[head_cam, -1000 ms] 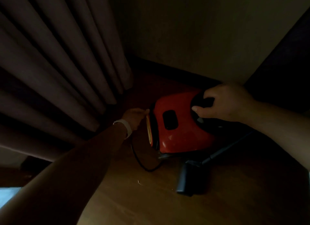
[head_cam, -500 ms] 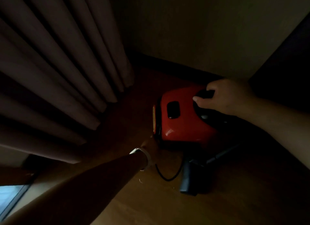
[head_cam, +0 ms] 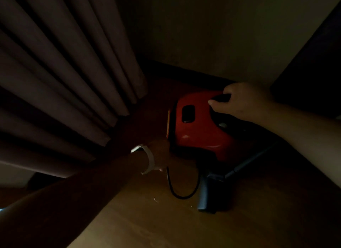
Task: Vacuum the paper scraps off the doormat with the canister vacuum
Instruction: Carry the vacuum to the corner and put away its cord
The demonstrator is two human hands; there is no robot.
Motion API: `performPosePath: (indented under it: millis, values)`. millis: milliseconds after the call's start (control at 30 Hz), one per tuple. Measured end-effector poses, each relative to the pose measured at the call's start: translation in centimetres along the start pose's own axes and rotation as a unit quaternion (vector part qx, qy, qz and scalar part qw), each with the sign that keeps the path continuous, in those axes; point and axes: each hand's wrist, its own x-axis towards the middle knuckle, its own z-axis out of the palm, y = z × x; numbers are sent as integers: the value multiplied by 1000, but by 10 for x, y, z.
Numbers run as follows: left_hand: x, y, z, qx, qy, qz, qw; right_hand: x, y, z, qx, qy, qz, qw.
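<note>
The red canister vacuum (head_cam: 199,129) stands on the wooden floor near the wall. My right hand (head_cam: 238,101) grips the black carry handle (head_cam: 220,98) on its top. Low beside the vacuum's rear end is my left hand (head_cam: 160,153), with a white band on the wrist. It holds the black power cord (head_cam: 181,197), which loops down across the floor from under the hand. The fingers are dark and mostly hidden. The dark floor nozzle (head_cam: 212,194) lies in front of the vacuum, and its wand (head_cam: 249,162) runs off to the right. No doormat is in view.
Heavy pleated curtains (head_cam: 64,81) hang on the left, down to the floor. A plain wall (head_cam: 212,35) with a dark baseboard stands behind the vacuum. Something dark and tall (head_cam: 317,59) closes off the right. One tiny pale scrap (head_cam: 155,199) lies on the floor.
My left hand has drawn back from the vacuum's rear end toward me, with the cord trailing from it. My right hand has stayed on the handle.
</note>
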Motion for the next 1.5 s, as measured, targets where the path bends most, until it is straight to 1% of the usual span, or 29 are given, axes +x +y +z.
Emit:
performPosePath:
  millis: [33, 100, 167, 233, 300, 367, 433, 533, 633, 733, 833, 900, 1000, 1133, 1167, 1233, 1300, 1333, 1367, 1433, 1467, 1500]
  values:
    - [-3, 1, -4, -55, -16, 10, 998, 1, 0, 1, -1, 6, -4, 1000]
    - [-12, 9, -11, -112, -59, 27, 992, 2, 1, 3, 5, 16, -14, 1000]
    - [-19, 17, -20, -110, -63, 51, 991, 4, 5, 5, 0, 25, -25, 999]
    - [-22, 21, -32, -71, -38, 87, 993, 4, 8, 6, -15, 32, -44, 998]
    - [-28, 20, -51, -68, -10, 106, 992, 2, 9, 7, -4, 27, -62, 998]
    - [-29, 14, -71, -69, 5, 105, 992, -1, 8, 7, -5, 16, -79, 997]
    - [-28, 6, -87, -50, 32, 105, 993, -2, 6, 5, -19, 22, -105, 994]
    - [-14, -6, -99, -22, 98, 104, 990, -3, 6, 2, -34, 41, -140, 989]
    - [11, -21, -100, -59, 165, 98, 980, -4, 6, 1, -35, 58, -169, 983]
    - [39, -38, -93, -144, 229, 84, 959, -5, 7, 2, -16, 98, -200, 975]
    - [66, -54, -81, -173, 274, 74, 943, -6, 10, 3, -13, 123, -209, 970]
    - [79, -61, -69, -254, 281, 62, 923, -6, 10, 4, -12, 132, -207, 969]
    - [89, -63, -48, -368, 289, 48, 882, -6, 10, 4, -10, 127, -196, 972]
    - [96, -62, -19, -496, 271, -9, 825, -6, 12, 6, -11, 107, -189, 976]
    - [97, -62, -11, -508, 266, -27, 819, -6, 11, 7, -15, 100, -185, 978]
    - [99, -64, 9, -502, 257, -50, 824, -6, 10, 8, -28, 91, -178, 979]
    - [97, -64, 31, -489, 236, -67, 837, -5, 7, 6, -24, 58, -142, 988]
    - [96, -63, 40, -497, 222, -69, 836, -4, 6, 5, -20, 41, -121, 992]
    - [93, -59, 49, -491, 212, -64, 843, -3, 5, 4, -21, 35, -108, 993]
    - [85, -51, 64, -453, 194, -63, 868, 0, 4, 4, -25, 30, -91, 995]
    - [83, -47, 71, -460, 191, -58, 865, 2, 4, 4, -25, 26, -82, 996]
    - [79, -43, 77, -490, 190, -47, 849, 4, 4, 4, -26, 22, -74, 997]
